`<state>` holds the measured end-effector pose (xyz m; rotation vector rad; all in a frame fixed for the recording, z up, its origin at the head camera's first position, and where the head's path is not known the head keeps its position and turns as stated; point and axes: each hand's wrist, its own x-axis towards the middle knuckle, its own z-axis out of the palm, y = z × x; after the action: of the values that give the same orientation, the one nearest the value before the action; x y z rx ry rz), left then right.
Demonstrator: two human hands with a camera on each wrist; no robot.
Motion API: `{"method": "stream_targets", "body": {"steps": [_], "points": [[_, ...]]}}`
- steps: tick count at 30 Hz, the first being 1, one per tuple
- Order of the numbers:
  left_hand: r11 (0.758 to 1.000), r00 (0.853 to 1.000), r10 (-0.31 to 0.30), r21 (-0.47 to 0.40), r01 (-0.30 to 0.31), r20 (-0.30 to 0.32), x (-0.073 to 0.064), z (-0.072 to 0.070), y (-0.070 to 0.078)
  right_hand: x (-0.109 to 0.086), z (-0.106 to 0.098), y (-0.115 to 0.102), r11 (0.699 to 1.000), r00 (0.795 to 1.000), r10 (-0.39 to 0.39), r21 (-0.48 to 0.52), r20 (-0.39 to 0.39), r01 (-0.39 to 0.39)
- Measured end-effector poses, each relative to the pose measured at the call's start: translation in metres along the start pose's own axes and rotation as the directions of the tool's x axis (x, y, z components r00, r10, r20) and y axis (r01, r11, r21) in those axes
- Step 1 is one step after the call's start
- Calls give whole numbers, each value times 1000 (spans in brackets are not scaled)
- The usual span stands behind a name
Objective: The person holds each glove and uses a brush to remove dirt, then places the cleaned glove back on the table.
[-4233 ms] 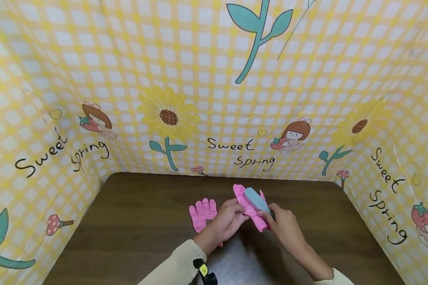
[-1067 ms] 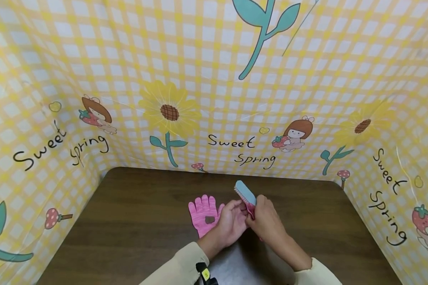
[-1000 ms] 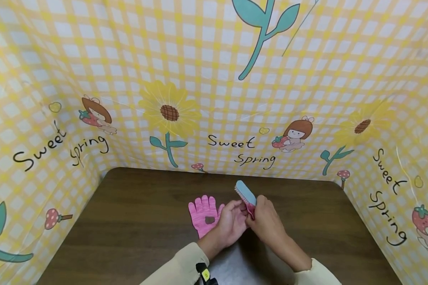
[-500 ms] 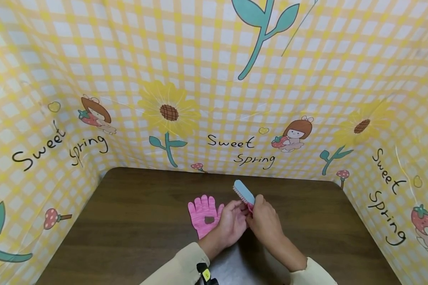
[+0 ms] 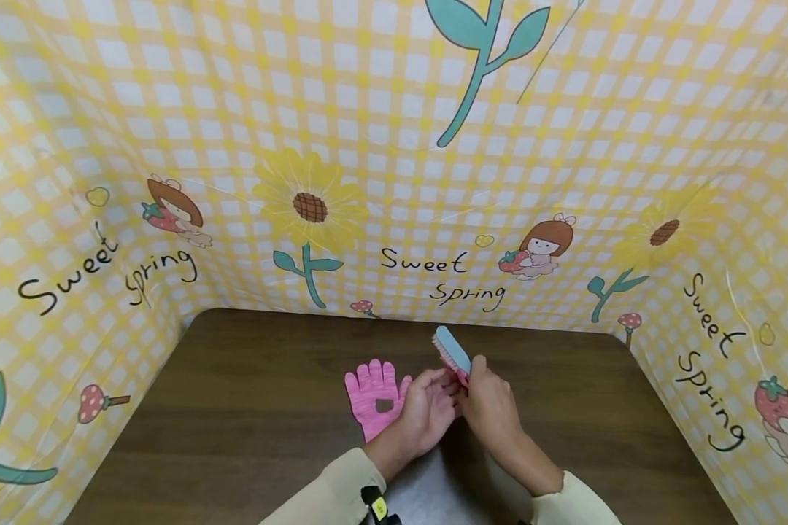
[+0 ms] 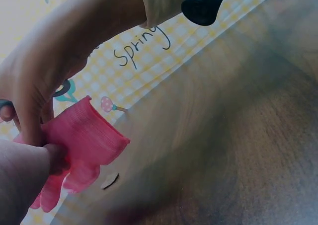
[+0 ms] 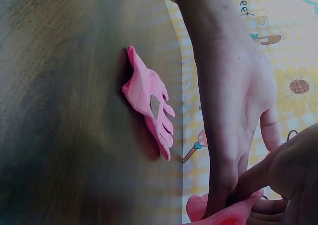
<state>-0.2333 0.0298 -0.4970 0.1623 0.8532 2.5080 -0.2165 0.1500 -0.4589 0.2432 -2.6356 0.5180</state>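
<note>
My right hand [image 5: 492,401] grips a brush [image 5: 454,347] with a light blue back and pale bristles. The brush tilts up and to the left, its bristles facing my left hand. With the thumb and fingers, my left hand [image 5: 431,412] holds a pink knitted glove [image 6: 87,135], mostly hidden by both hands in the head view. In the left wrist view its open cuff points right and its fingers hang down. Fingers of the right hand [image 6: 35,106] also reach the held glove there. The two hands are close together above the table.
A second pink glove [image 5: 371,394] lies flat on the brown table [image 5: 249,408], left of my hands, with a dark patch [image 5: 384,405] on its palm. A yellow checked cloth [image 5: 394,182] walls in the back and both sides.
Earlier the brush lay over the held glove's spread side. The right hand has since turned and shifted left, and the glove is now mostly covered. Lately the brush has shifted slightly.
</note>
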Motion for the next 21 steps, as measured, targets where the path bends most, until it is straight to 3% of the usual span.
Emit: {"method": "stream_targets", "body": {"steps": [4, 9, 12, 14, 15, 17, 21], "points": [[1000, 1000, -1, 31, 1, -1, -2, 0, 1, 1, -2, 2, 1000, 1000, -20, 14, 4, 20], [984, 996, -13, 175, 28, -86, -8, -6, 4, 6, -13, 7, 998, 1000, -8, 66, 29, 6], [966, 990, -3, 257, 39, -139, -10, -11, 7, 12, -25, 10, 983, 995, 51, 170, 82, -65], [963, 988, 6, 269, 35, -152, -10, -15, 9, 17, -33, 11, 951, 986, 103, 277, 129, -136], [963, 989, 9, 267, 31, -146, -10, -16, 10, 19, -37, 12, 925, 978, 134, 334, 159, -181], [972, 994, 9, 234, 17, -108, -9, -18, 14, 24, -42, 14, 839, 955, 192, 466, 228, -280], [991, 1000, -1, 137, 4, -23, -11, -19, 21, 30, -46, 20, 588, 885, 293, 662, 362, -465]]}}
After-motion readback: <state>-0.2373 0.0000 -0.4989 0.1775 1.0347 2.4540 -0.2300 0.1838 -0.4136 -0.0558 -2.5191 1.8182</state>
